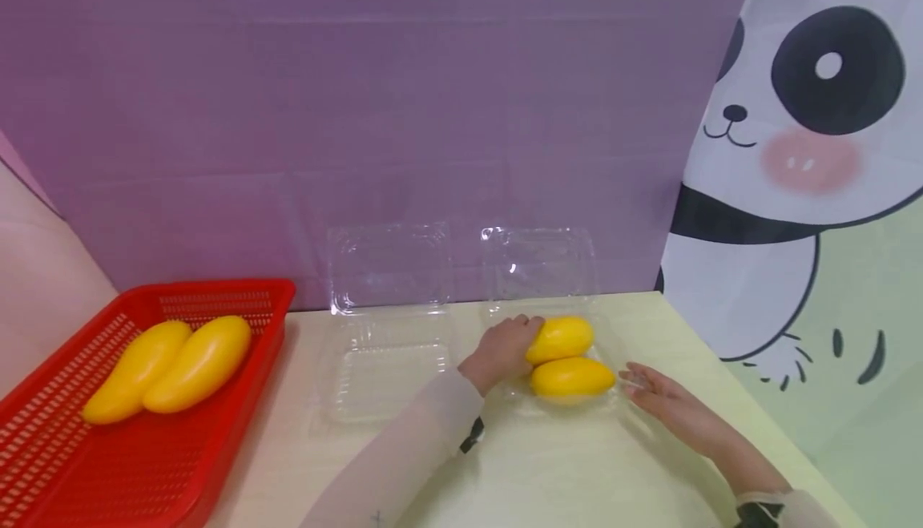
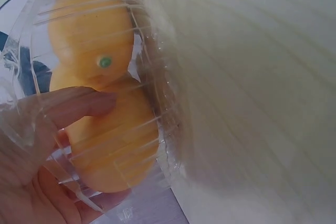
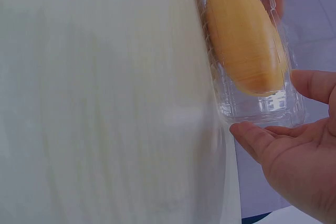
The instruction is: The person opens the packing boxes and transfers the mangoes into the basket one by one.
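Note:
Two yellow mangoes (image 1: 573,377) lie side by side in the base of a clear plastic clamshell box (image 3: 257,113) on the right of the table. My left hand (image 1: 505,348) grips the left end of the farther mango (image 1: 566,336). In the left wrist view its thumb lies across the yellow skin, with the other fingers partly hidden behind the fruit and plastic. At the box's right end, my right hand (image 1: 671,408) holds the rim between thumb and fingers. The box's lid (image 1: 541,264) stands raised against the purple backdrop.
A second clear clamshell box (image 1: 392,384) with its lid (image 1: 389,268) raised stands to the left. Farther left, a red plastic basket (image 1: 270,376) contains two more mangoes (image 1: 198,364). A purple backdrop (image 1: 360,95) rises behind the table.

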`<state>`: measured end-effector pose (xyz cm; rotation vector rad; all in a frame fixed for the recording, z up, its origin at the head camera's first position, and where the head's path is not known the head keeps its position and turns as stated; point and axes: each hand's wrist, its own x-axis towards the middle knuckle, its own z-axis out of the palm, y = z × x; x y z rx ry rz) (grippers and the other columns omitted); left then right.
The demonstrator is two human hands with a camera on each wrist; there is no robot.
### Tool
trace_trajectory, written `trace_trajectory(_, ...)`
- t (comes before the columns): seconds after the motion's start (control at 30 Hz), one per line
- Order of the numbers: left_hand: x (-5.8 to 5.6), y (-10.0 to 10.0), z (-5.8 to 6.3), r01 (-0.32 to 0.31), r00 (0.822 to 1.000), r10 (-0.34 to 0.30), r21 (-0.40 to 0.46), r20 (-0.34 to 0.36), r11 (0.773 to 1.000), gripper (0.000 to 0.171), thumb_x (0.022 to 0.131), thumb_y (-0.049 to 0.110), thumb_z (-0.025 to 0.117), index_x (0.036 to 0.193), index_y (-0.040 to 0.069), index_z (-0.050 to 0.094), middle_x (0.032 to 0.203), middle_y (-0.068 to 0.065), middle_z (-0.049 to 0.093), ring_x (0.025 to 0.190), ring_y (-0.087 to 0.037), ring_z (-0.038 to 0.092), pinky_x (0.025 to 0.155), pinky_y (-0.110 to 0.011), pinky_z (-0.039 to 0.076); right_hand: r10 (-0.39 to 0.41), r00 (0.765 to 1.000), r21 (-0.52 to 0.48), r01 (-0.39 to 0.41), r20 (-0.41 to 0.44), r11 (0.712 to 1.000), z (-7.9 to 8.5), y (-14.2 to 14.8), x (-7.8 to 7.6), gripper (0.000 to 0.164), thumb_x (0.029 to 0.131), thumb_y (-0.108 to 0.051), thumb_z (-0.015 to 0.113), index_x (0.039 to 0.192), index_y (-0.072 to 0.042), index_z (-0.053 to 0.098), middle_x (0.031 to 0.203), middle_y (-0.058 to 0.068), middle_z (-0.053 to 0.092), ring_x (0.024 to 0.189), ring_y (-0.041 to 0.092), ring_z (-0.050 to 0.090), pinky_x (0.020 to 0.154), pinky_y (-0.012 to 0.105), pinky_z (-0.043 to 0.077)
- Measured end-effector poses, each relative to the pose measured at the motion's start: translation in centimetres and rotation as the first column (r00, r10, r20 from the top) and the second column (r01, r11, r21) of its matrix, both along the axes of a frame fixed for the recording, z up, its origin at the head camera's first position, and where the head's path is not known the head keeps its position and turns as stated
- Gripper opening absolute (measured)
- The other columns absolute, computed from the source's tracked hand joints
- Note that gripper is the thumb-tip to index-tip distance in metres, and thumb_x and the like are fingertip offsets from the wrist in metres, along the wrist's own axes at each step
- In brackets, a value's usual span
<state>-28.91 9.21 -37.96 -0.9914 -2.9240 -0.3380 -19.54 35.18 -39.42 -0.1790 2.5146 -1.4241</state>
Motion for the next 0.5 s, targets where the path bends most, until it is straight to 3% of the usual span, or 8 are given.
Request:
trace_trajectory(0.33,-0.07,0.60,-0.48,-0.045,0.996,0.044,0.008,0.079,0.999,0.073,0.082,0.016,0.072,0.144,0.015,0.034,0.131,-0.005,0.052,0.109,-0.020,0.053,0.097,-0.033,0.045,0.001,1.000,-0.009,-0.001,0.000,1.000,-0.09,0.07,0.06,0.068,0.100,-0.029,0.044,0.146,0.009,0.012,0.148,0.033,0.019,0.135,0.046,0.024,0.107,0.056,0.027)
trace_trajectory(0.5,-0.04,0.82,-0.52,-0.056,0.996,0.056,0.010,0.066,0.998,0.076,0.080,0.015,0.073,0.145,0.014,0.034,0.130,-0.006,0.052,0.108,-0.020,0.054,0.095,-0.032,0.046,0.010,1.000,-0.020,-0.010,0.006,1.000,0.07,0.03,0.10,0.068,0.100,-0.028,0.043,0.145,0.010,0.010,0.148,0.034,0.018,0.135,0.047,0.022,0.106,0.057,0.027)
